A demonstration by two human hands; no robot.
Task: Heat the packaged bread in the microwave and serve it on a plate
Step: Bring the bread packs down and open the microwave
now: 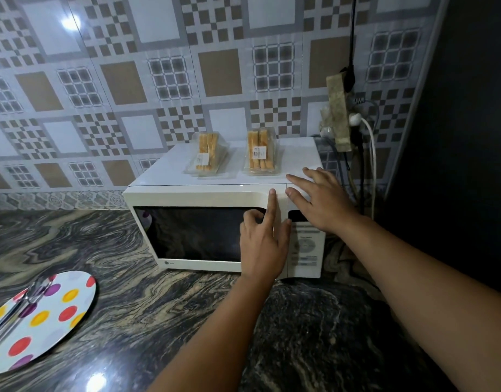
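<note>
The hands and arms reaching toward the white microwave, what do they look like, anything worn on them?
Both forearms are bare, with no sleeves in view. The left hand and right hand show no gloves, rings, watch or bracelets. The fingernails are short and unpainted.

The microwave (223, 222) stands on the countertop (158, 321), back against the tiled wall (130, 80). Two bread packs lie side by side on its top — the left pack (206, 155) and the right pack (261, 154). Left of the microwave and nearer the viewer sits a plate (59, 315) with tongs (14, 309) across it. A power strip (339, 114) hangs on the wall at the microwave's right — cables trailing below.
</note>
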